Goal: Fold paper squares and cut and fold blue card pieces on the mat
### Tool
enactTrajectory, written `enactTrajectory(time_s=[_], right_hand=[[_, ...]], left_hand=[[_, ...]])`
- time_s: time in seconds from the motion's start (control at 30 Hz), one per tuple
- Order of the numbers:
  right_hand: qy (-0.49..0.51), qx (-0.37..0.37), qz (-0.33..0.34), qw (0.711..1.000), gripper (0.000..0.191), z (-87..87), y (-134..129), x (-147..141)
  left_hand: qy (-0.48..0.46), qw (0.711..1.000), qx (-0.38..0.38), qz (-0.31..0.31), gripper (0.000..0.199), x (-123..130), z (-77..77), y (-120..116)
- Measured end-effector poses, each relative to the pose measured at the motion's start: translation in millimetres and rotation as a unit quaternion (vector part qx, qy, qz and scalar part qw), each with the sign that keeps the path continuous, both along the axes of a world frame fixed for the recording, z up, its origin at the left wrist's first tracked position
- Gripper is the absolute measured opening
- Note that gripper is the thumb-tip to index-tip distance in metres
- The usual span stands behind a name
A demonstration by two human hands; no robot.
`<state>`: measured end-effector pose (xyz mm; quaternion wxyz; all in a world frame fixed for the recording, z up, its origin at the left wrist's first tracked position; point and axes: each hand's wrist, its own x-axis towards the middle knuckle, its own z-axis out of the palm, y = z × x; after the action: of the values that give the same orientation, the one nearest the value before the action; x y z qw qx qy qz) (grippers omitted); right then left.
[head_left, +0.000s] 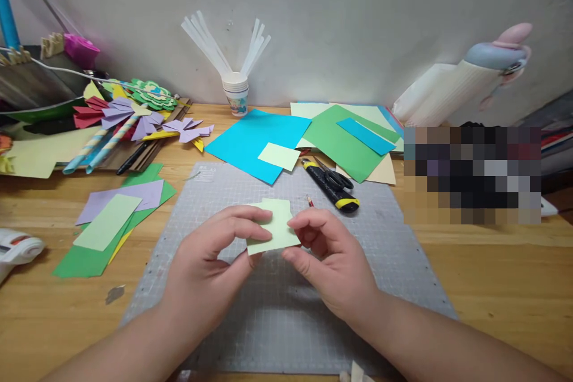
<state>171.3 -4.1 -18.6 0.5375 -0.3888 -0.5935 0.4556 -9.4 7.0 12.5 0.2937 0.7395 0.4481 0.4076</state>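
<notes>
Wooden table (505,286) — grey mat (268,328) (wall (349,30) behind)

Hands: 2, left hand (215,250) and right hand (338,262). Cutting mat (277,310): 1. Utility knife (325,184): 1. Cup stack (235,99): 1. Bottle (474,86): 1. Striped tubes (111,142): 2. Black pen (133,157): 1. Held pale green paper (278,228): piece count unclear.

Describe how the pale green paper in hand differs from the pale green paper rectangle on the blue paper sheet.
The held paper is in the left hand and right hand; the rectangle lies mostly on the blue sheet. Fingers partly cover the held paper; the rectangle is uncovered. The held paper's top edge is stepped; the rectangle's looks straight. Both are pale green.
</notes>
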Motion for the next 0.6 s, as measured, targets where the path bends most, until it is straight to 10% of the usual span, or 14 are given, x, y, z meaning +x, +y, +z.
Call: enactTrajectory(time_s=[0.27, 0.6], right_hand=[[-0.297, -0.023, 0.058, 0.953, 0.009, 3.3, 9, 5], [-0.537, 0.157, 0.113, 0.821, 0.030, 5.7, -24, -8]], left_hand=[[0.304, 0.950, -0.042, -0.050, 0.014, -1, -2.8, 6], [0.486, 0.865, -0.001, 0.128, 0.019, -18, 12.5, 8]])
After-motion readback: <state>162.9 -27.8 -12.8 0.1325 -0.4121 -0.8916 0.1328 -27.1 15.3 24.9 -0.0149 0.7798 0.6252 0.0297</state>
